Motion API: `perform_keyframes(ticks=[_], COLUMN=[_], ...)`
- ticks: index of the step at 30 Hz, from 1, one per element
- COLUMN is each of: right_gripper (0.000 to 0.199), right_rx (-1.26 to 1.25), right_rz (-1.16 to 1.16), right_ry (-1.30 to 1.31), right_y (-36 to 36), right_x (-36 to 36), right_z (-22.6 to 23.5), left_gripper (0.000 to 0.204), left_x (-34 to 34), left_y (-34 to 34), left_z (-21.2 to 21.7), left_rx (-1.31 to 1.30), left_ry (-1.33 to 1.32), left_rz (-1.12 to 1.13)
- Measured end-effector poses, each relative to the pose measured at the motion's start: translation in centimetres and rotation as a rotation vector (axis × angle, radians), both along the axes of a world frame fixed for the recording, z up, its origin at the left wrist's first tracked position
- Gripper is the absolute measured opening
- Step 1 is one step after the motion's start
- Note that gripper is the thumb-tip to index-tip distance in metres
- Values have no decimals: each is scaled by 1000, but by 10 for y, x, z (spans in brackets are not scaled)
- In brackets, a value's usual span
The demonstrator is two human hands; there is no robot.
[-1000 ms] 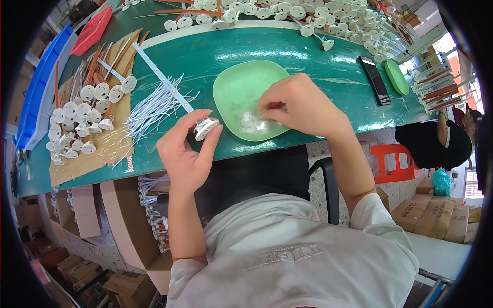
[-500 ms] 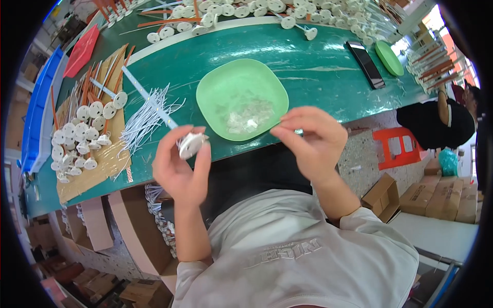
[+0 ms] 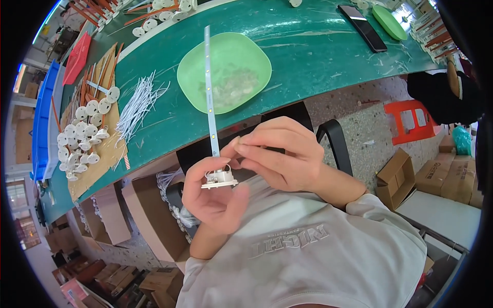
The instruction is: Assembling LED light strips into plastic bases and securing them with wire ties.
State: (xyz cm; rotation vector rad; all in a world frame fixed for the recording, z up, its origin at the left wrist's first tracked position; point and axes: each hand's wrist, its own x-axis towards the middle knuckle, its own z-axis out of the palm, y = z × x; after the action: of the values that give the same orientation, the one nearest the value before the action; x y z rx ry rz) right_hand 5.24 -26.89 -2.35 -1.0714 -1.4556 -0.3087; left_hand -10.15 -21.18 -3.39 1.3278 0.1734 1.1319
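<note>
My left hand [image 3: 213, 205] grips an LED light strip assembly by its white round base [image 3: 222, 179]. The narrow LED strip [image 3: 211, 118] stands up from that base and crosses in front of the green bowl. Thin wires show at the joint between strip and base. Close beside this joint is my right hand [image 3: 285, 156], thumb and fingers pinched together; whatever is between them is too small to make out. On the table lies the light green bowl [image 3: 221, 43], with a pile of small clear pieces [image 3: 237, 84] in it.
A bundle of white wires [image 3: 138, 110] lies left of the bowl. Further left, cardboard [image 3: 115, 159] carries several white round bases [image 3: 80, 128]. A phone [image 3: 362, 28] and a smaller green dish [image 3: 389, 23] sit at the right. A chair armrest [image 3: 335, 146] stands beyond my right arm.
Both hands have come together toward my body, the right leaving the bowl's edge. The LED strip has swung from slanting left to nearly upright. The camera view has shifted.
</note>
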Motion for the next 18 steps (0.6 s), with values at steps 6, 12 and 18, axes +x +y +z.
perform_keyframes(ticks=[6,12,18], right_gripper=[27,24,16], right_rx=[-42,-119,-363], right_rz=[28,65,604], right_ry=[109,199,1114], right_y=[-10,-15,-24], right_x=[5,6,-10], right_z=[-8,-7,-1], left_gripper=[51,48,44], left_x=[-2,8,7], left_y=[-9,-10,-5], left_z=[-3,-9,-10], left_rx=[12,-55,-19], left_ry=[114,80,149], left_rz=[-25,29,57])
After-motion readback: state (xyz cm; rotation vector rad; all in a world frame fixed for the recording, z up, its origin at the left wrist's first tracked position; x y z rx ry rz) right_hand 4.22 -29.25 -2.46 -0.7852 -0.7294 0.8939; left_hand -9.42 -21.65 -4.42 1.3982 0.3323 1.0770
